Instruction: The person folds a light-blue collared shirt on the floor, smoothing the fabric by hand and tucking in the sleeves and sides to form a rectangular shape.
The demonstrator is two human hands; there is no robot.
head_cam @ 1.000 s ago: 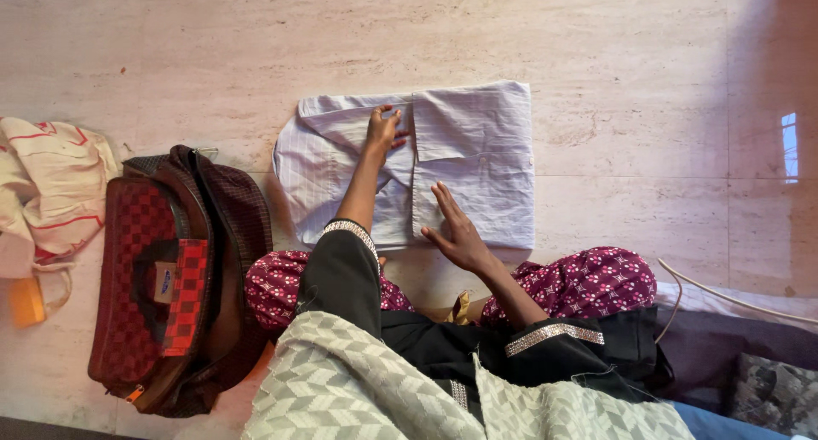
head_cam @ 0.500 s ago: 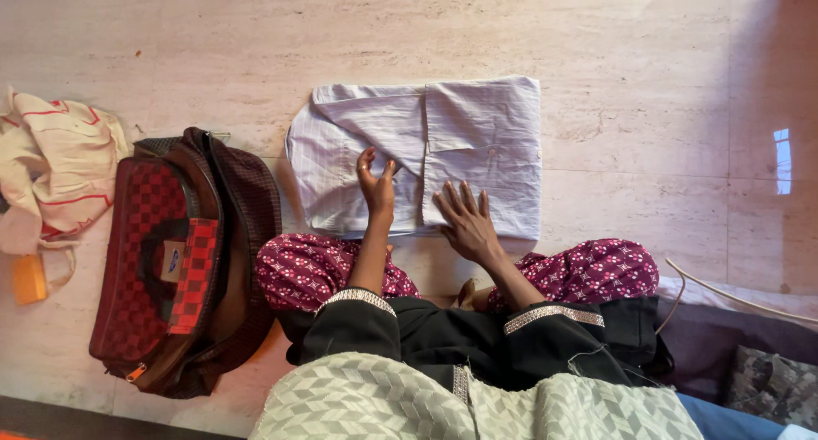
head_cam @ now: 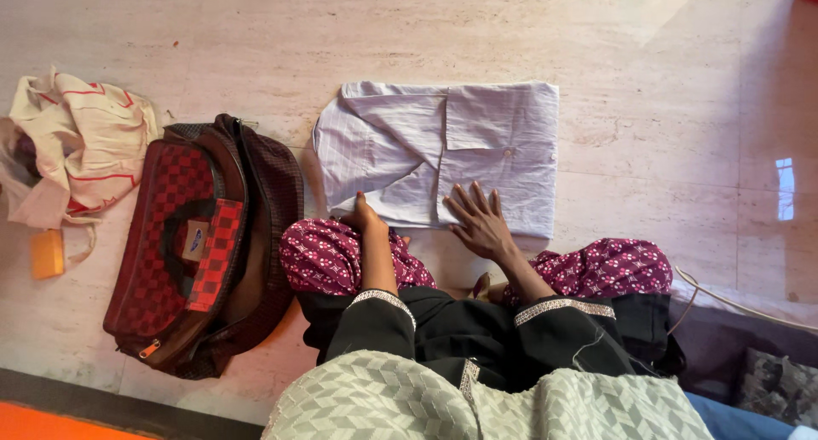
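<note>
Pressing flat, the right hand point(head_cam: 483, 223) spreads open fingers on the folded pale striped cotton shirt point(head_cam: 443, 150). The left hand point(head_cam: 365, 217) curls at its near edge, grip unclear; best keep the edges aligned and smooth.

Folded pale striped shirt point(head_cam: 443, 155), ctr frame, on marble floor point(head_cam: 665, 82). Right hand point(head_cam: 481, 223) flat w/ fingers spread on shirt's lower edge; left hand point(head_cam: 365, 217) at lower-left edge. Checkered red-brown bag point(head_cam: 200, 244) left; cream cloth point(head_cam: 81, 142) upper left.

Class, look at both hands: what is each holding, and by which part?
Neither clearly grips anything. The right hand lies flat on the folded shirt; the left hand touches its near edge.
</note>
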